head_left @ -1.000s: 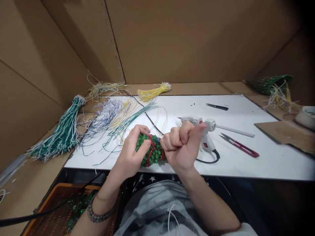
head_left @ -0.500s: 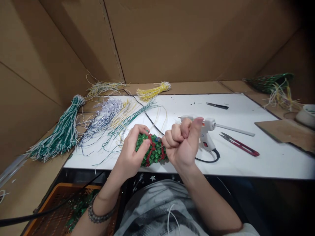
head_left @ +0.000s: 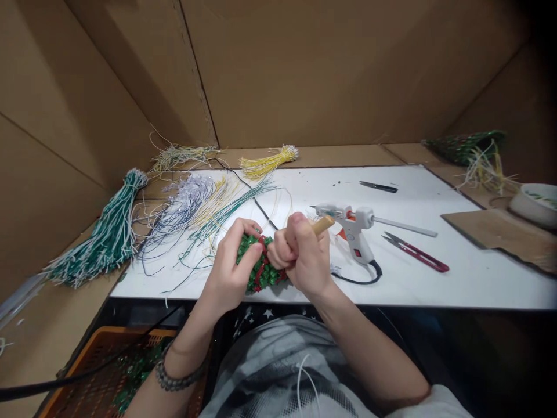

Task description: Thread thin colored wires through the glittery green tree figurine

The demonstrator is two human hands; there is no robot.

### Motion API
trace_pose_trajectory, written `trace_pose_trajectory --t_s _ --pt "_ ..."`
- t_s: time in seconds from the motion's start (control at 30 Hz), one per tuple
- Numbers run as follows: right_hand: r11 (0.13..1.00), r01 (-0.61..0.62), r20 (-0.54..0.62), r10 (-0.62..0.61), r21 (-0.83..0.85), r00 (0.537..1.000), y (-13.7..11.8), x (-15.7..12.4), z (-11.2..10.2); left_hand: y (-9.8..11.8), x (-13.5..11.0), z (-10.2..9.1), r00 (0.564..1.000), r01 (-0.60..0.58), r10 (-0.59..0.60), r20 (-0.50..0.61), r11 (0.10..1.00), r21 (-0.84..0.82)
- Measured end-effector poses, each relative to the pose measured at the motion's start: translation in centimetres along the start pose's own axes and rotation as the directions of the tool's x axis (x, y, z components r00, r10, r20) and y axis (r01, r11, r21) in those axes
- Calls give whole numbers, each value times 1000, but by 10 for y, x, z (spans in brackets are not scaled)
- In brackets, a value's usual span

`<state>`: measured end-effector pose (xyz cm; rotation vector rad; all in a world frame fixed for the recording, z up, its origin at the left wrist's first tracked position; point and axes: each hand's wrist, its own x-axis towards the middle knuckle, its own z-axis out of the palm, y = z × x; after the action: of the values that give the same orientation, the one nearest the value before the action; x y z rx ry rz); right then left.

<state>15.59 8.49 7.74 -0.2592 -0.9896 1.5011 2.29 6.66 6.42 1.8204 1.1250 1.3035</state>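
My left hand [head_left: 230, 270] is wrapped round a small green tinsel bundle with red strands [head_left: 257, 269], held just above the near edge of the white board [head_left: 456, 278]. My right hand [head_left: 302, 255] is closed in a fist against the right side of the bundle. A tan wooden stick [head_left: 324, 223] pokes out of the top of that fist. A white hot glue gun [head_left: 354, 223] lies on the board right behind my right hand, its black cord curling beside it.
Red thread snips [head_left: 415, 252] and dark tweezers [head_left: 378, 186] lie on the board. Wire bundles spread at the left: green-white [head_left: 104, 241], yellow [head_left: 267, 162], purple and green. A cardboard sheet [head_left: 496, 235] and a bowl [head_left: 535, 203] sit right. An orange crate [head_left: 87, 371] is below left.
My right hand turned over and came down onto the bundle; the thumb that stood up is now folded, and a wooden stick shows out of the fist. The left hand kept its hold.
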Motion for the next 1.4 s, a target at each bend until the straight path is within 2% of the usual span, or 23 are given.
trace_pose_trajectory --t_s 0.1,0.27,0.33,0.47,0.53,0.67,0.8,0.87,1.1,1.3,1.4 --pt "998 15 -11 -14 54 1000 2 -1 0 -2 0 -1 1000 -5 5 -11 1000 10" --pt "979 141 -155 -119 145 981 1 -1 -3 -4 0 -3 999 -9 10 -34 999 32" --pt "974 175 -136 -155 146 978 1 -2 -4 -5 -1 -4 1000 -9 10 -27 1000 28" --pt "963 222 13 -227 151 974 4 -2 -7 -6 -1 -4 1000 -5 6 -25 1000 29" --pt "945 310 92 -320 108 943 7 -3 -8 -6 0 -4 1000 -7 8 -26 999 35" --pt "859 512 206 -495 -35 844 16 -11 -8 -5 1 -5 1000 -7 7 -18 999 35" --pt "790 602 228 -569 -118 791 24 -18 -6 -3 1 -5 1000 5 -4 -20 999 46" --pt "770 622 225 -586 -142 778 26 -19 -5 -3 1 -5 1000 9 -8 -21 999 47" --pt "788 575 213 -536 -220 817 28 -15 -14 -4 2 -4 1000 5 -4 -29 999 49" --pt "868 390 165 -355 -308 920 20 -11 -19 -6 1 -4 999 -5 7 -34 998 61" --pt "900 315 167 -275 -300 947 16 -7 -17 -6 1 -4 999 0 2 -34 998 59"
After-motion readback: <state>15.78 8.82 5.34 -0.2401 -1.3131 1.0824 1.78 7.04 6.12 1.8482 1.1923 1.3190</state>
